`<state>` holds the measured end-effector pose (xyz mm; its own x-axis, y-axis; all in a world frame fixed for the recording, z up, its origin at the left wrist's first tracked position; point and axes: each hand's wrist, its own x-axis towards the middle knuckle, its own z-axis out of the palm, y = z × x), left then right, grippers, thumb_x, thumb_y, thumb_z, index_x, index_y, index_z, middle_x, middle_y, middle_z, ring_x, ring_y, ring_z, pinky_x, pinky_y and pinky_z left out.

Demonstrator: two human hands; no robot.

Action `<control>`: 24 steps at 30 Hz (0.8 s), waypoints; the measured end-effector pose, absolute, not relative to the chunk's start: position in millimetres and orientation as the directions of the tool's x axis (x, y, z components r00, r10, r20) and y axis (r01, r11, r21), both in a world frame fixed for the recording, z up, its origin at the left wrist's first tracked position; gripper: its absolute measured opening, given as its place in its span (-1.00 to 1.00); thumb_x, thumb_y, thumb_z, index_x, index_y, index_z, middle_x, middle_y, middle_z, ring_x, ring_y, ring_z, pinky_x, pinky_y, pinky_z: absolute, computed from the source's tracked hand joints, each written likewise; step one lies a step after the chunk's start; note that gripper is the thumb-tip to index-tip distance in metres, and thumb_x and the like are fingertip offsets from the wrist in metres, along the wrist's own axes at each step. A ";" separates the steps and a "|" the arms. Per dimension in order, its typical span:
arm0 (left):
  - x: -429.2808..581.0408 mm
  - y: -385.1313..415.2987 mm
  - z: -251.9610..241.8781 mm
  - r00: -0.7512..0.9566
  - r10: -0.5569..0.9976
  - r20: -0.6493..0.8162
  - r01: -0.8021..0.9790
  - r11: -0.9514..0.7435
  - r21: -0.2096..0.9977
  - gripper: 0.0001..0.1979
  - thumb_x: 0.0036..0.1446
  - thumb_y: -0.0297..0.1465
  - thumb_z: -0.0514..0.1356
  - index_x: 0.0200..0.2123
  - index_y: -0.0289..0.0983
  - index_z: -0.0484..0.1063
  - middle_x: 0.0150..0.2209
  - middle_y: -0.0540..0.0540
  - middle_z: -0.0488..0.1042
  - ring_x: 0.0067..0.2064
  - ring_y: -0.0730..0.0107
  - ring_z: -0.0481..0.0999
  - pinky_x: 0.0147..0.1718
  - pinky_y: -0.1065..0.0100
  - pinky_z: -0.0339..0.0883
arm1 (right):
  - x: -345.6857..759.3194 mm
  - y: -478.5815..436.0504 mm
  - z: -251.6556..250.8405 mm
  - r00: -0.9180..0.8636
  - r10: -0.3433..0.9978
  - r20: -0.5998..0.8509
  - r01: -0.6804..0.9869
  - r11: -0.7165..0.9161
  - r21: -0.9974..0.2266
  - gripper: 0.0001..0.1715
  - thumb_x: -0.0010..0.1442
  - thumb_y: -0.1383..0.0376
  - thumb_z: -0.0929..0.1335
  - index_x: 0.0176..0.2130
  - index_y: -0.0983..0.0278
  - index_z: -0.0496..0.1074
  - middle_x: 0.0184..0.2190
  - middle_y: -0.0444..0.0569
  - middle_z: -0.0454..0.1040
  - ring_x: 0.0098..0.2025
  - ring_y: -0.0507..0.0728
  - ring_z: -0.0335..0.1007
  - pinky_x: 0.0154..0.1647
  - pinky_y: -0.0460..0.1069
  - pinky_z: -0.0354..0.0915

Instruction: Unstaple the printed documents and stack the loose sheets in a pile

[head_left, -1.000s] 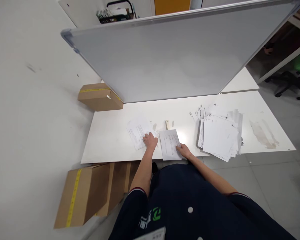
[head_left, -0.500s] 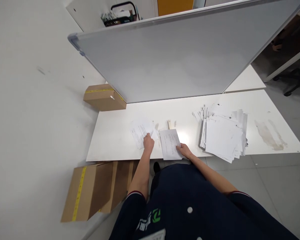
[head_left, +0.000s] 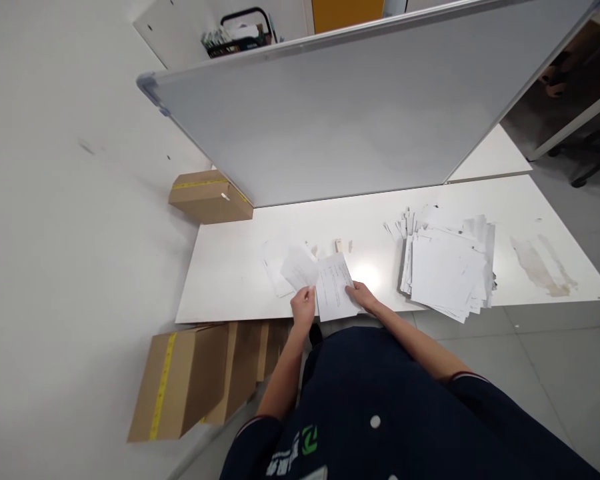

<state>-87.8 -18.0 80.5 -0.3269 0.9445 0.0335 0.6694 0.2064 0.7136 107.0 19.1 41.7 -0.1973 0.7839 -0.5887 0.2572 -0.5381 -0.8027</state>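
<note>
My left hand (head_left: 303,307) is closed on the lower corner of a thin sheet of paper (head_left: 299,267), which tilts up off the table. Beneath and to the left of it another pale sheet (head_left: 276,283) lies on the white tabletop. Printed lines run across the sheet of printed paper (head_left: 334,287) at the table's front edge. My right hand (head_left: 361,295) grips that one by its right side, thumb on top. Just behind it sits a small cream-coloured block (head_left: 338,245), whose kind I cannot make out.
A thick, uneven stack of papers (head_left: 447,270) stands on the right of the table (head_left: 230,267). A large whiteboard (head_left: 330,113) rises along the back. Cardboard boxes (head_left: 163,387) stand at lower left, with another box (head_left: 210,200) at the table's back left corner.
My left hand has drawn back toward me, lifting a sheet off the papers on the left. The printed paper in my right hand has shifted slightly left and turned.
</note>
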 end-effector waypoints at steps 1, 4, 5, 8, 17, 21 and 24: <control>-79.7 -23.3 78.1 -0.239 0.970 0.038 0.676 0.139 0.723 -0.72 0.11 -0.23 -0.01 -0.49 -0.24 0.37 -0.52 -0.01 0.40 -0.43 0.42 0.37 -0.38 0.39 0.24 | 105.1 18.9 42.1 -0.211 0.773 -0.598 0.244 -0.551 -0.798 -0.70 0.09 0.25 0.22 -0.26 0.35 0.41 -0.40 0.02 0.51 -0.40 0.10 0.41 -0.40 -0.05 0.33; -59.3 -34.8 69.7 0.052 0.998 0.022 0.685 -0.052 0.727 -0.73 0.15 -0.29 -0.05 -0.28 -0.21 0.42 -0.26 -0.10 0.48 -0.20 0.32 0.43 -0.16 0.28 0.27 | 102.4 18.5 43.5 -0.240 0.747 -0.620 0.219 -0.580 -0.784 -0.60 0.15 0.13 0.17 -0.28 0.37 0.40 -0.46 0.07 0.50 -0.45 0.10 0.41 -0.45 -0.03 0.33; -54.3 -37.3 67.7 0.140 0.990 0.008 0.681 -0.102 0.725 -0.72 0.15 -0.30 -0.06 -0.26 -0.21 0.43 -0.23 -0.11 0.48 -0.16 0.31 0.42 -0.12 0.25 0.26 | 102.4 18.6 43.6 -0.245 0.742 -0.624 0.216 -0.585 -0.782 -0.57 0.15 0.10 0.17 -0.29 0.38 0.40 -0.47 0.08 0.50 -0.46 0.11 0.40 -0.47 -0.03 0.33; -45.9 -42.5 65.6 0.364 0.931 -0.033 0.642 -0.226 0.733 -0.71 0.16 -0.31 -0.06 -0.25 -0.19 0.44 -0.22 -0.11 0.48 -0.12 0.31 0.41 -0.07 0.21 0.25 | 103.8 18.7 41.5 -0.246 0.744 -0.621 0.221 -0.581 -0.783 -0.62 0.08 0.11 0.25 -0.28 0.38 0.40 -0.45 0.06 0.50 -0.44 0.11 0.40 -0.45 -0.04 0.33; -78.8 -30.2 57.6 -0.375 0.894 -0.246 0.403 0.397 0.825 -0.56 0.02 -0.21 0.12 -0.05 -0.31 0.28 -0.11 -0.26 0.40 -0.11 0.24 0.41 -0.14 0.17 0.29 | 119.3 13.3 42.5 -0.241 0.808 -0.537 0.226 -0.492 -0.841 -0.70 -0.03 0.27 0.29 -0.25 0.34 0.41 -0.36 -0.01 0.51 -0.36 0.13 0.43 -0.37 -0.02 0.33; -84.1 -10.0 70.9 -0.235 0.937 -0.260 0.155 0.300 0.941 -0.51 0.03 -0.21 0.12 0.01 -0.30 0.20 -0.08 -0.23 0.40 -0.09 0.32 0.42 -0.14 0.28 0.31 | 120.7 18.3 62.0 -0.270 0.858 -0.436 0.211 -0.389 -0.897 -0.65 -0.02 0.18 0.30 -0.25 0.34 0.43 -0.32 -0.01 0.51 -0.29 0.15 0.41 -0.29 -0.01 0.31; -74.3 -1.7 91.6 -0.223 0.964 -0.142 0.053 0.158 0.986 -0.61 0.06 -0.18 0.08 -0.10 -0.27 0.29 -0.13 -0.16 0.45 -0.07 0.33 0.42 -0.08 0.28 0.27 | 119.6 25.4 78.1 -0.262 0.902 -0.342 0.196 -0.297 -0.934 -0.62 0.00 0.14 0.30 -0.24 0.33 0.44 -0.29 -0.02 0.50 -0.23 0.17 0.39 -0.21 0.00 0.28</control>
<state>-74.3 -1.7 91.6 -0.2231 0.9644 -0.1422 0.0527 0.1576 0.9861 119.6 25.4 78.1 -0.2619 0.9025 -0.3420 0.1960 -0.2973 -0.9344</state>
